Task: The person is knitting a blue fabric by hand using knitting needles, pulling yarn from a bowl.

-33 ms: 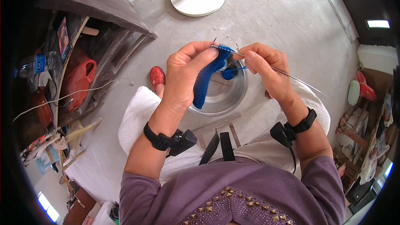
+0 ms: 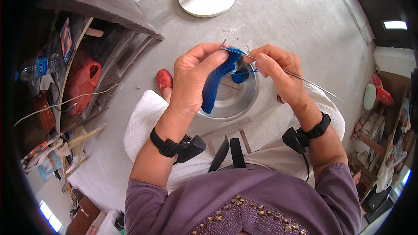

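Knitting a blue strip over a steel bowl.

I see my left hand [image 2: 191, 76] pinching the top of the blue knitted strip [image 2: 216, 80] and one needle tip, fingers closed. At three o'clock of it, my right hand [image 2: 278, 72] grips the long metal knitting needle [image 2: 305, 80], fingers curled shut around it. The strip hangs toward six o'clock, over the steel bowl [image 2: 233, 100]; a blue yarn ball [image 2: 238, 77] sits inside.
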A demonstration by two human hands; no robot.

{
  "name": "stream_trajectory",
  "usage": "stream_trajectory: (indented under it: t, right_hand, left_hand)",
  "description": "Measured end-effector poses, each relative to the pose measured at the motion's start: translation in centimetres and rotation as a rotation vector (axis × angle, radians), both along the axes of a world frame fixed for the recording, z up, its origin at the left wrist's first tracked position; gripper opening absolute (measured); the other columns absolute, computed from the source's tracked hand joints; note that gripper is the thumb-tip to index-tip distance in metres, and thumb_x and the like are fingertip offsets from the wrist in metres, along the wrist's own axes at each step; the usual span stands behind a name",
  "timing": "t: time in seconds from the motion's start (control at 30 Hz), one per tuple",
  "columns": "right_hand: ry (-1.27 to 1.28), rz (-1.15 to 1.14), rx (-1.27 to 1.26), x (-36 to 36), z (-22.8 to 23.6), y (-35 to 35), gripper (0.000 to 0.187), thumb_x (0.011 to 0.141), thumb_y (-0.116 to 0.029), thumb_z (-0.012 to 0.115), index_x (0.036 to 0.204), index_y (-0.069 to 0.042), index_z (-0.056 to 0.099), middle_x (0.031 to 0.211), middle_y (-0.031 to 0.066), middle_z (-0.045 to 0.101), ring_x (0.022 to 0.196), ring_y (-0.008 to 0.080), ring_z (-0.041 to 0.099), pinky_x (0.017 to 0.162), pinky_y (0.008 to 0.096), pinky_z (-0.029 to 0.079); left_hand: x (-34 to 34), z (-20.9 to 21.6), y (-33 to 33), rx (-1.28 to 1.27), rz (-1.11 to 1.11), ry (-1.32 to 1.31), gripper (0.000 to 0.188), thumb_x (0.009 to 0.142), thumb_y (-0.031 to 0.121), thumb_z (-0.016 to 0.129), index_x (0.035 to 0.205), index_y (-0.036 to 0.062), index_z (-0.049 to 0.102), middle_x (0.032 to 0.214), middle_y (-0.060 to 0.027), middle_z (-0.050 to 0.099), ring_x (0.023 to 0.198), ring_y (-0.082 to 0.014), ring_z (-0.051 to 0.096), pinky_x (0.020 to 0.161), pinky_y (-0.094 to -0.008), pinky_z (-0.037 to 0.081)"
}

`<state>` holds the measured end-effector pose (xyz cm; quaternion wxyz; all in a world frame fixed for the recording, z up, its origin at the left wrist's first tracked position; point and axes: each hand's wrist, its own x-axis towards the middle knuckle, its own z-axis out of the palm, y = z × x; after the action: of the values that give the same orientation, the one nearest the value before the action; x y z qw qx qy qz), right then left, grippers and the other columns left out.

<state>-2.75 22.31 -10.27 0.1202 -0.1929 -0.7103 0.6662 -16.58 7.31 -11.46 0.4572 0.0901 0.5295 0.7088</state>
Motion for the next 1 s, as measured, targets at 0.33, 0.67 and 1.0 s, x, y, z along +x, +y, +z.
stream_trajectory:
  t: [0.33,0.67,1.0]
  right_hand:
    - [-0.039,-0.008,0.039,-0.1,-0.1,-0.2,0.025,0.097,-0.021,0.054,0.098,-0.001,0.07,0.083,0.0023,0.067,0.074,0.0065,0.055,0.062,0.0226,0.044]
    - [0.04,-0.078,0.374,-0.5,-0.1,-1.9,0.014,0.093,-0.009,0.058,0.098,0.0,0.067,0.075,0.0126,0.066,0.061,0.0157,0.061,0.056,0.0286,0.047]
    - [0.199,-0.124,0.689,-1.1,-1.6,-2.5,0.009,0.084,-0.001,0.063,0.093,-0.003,0.062,0.075,0.012,0.062,0.065,0.028,0.064,0.056,0.036,0.05]
  left_hand:
    - [0.0,-0.5,0.0,-0.004,0.033,0.008,0.023,0.09,0.011,0.067,0.108,-0.0019,0.067,0.096,-0.0078,0.07,0.083,-0.0084,0.065,0.076,-0.0203,0.053]
    - [0.4,-0.7,0.3,0.021,0.114,-0.003,0.018,0.09,0.009,0.067,0.104,-0.0024,0.067,0.093,-0.0077,0.07,0.08,-0.0079,0.065,0.073,-0.02,0.053]
    - [1.0,-0.6,0.4,-0.063,0.105,0.118,0.018,0.091,0.011,0.068,0.105,0.0002,0.067,0.095,-0.0059,0.07,0.08,-0.0084,0.065,0.075,-0.0216,0.054]
